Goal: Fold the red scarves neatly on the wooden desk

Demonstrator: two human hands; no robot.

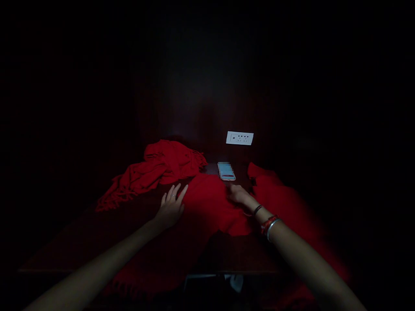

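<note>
A red scarf (207, 203) lies across the middle of the dark table, its fringed end hanging low over the front edge. My left hand (170, 209) rests at its left side, fingers spread, a thin ring on one of them. On the other side my right hand (239, 194) is closed at the scarf's right edge, slightly blurred, its fingertips hard to see. More red cloth (282, 203) extends to the right under and beyond my right forearm; whether it joins the middle piece cannot be told. Behind my left hand, a bunched red fringed scarf (165, 162) lies in folds.
A lit phone (226, 171) lies at the back of the dark tabletop (81, 237). A white socket plate (240, 138) is set in the wall behind it. Below the front edge, a pale object (236, 283) shows dimly. The surroundings are nearly black.
</note>
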